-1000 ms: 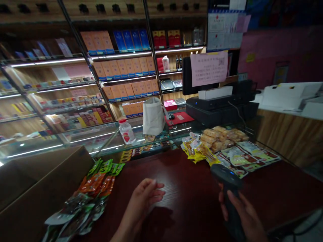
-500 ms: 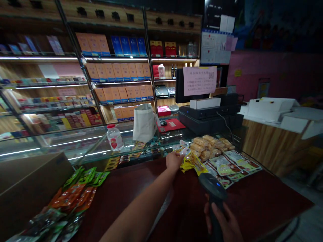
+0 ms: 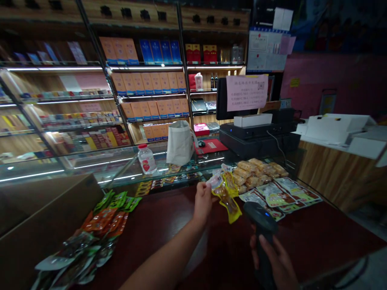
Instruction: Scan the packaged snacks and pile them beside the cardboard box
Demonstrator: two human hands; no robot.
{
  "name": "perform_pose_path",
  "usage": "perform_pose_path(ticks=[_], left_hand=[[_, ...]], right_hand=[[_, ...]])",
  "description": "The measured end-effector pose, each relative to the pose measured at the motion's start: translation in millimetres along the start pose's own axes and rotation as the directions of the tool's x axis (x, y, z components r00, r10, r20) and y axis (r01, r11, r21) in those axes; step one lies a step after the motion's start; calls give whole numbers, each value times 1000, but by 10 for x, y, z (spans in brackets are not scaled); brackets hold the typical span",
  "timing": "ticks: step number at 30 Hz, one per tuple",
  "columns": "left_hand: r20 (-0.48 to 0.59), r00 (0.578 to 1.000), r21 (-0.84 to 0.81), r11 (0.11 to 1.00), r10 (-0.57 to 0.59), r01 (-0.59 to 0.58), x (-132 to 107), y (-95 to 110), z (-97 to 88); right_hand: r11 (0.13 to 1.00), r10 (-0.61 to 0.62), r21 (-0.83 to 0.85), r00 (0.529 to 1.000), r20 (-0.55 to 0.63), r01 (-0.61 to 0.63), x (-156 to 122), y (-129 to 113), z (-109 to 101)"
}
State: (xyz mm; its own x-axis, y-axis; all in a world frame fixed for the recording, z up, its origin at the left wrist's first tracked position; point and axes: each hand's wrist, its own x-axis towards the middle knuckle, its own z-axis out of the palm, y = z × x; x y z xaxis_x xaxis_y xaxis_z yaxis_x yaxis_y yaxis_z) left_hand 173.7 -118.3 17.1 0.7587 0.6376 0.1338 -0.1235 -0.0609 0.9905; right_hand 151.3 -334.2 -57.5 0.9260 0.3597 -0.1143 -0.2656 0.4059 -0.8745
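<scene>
My left hand (image 3: 203,200) reaches out over the dark red counter (image 3: 169,225) and pinches the top of a yellow snack packet (image 3: 227,194), lifted off the pile and hanging down. My right hand (image 3: 273,262) is wrapped round the handle of a black barcode scanner (image 3: 261,219), whose head sits just right of and below the packet. More snack packets (image 3: 261,171) and flat green-and-white packs (image 3: 282,193) lie on the counter beyond the scanner.
A row of orange, green and dark snack bags (image 3: 99,225) lies at the left beside a cardboard box (image 3: 45,217). A glass display case (image 3: 127,169) carries a water bottle (image 3: 146,159) and a white bag (image 3: 180,143). A till with a screen (image 3: 254,129) stands behind.
My left hand went from resting near me to the yellow packets, took hold of one and lifted it toward the scanner. My right hand kept the scanner.
</scene>
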Motion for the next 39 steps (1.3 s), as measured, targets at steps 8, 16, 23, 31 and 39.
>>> perform_pose_path(ticks=[8,16,23,31,39], left_hand=[[18,996,-116,989,-86,87,-777,-11,-708],[44,999,-127,992,8,-2,-909,25,-963],[71,994,-249,963,-87,102,-876,75,-1087],[410,888,-374,850,-207,371,-866,120,-1169],[550,811,-349,827,-200,441,-864,-46,-1199]], right_hand=[[973,17,-232,995,101,7,-5,-106,390],[943,33,-323,939,342,84,194,-36,1139],[970,133,-243,876,464,-18,317,15,1326],[987,110,-158,860,498,-35,503,-109,1392],[985,82,-170,869,487,2,661,-109,1494]])
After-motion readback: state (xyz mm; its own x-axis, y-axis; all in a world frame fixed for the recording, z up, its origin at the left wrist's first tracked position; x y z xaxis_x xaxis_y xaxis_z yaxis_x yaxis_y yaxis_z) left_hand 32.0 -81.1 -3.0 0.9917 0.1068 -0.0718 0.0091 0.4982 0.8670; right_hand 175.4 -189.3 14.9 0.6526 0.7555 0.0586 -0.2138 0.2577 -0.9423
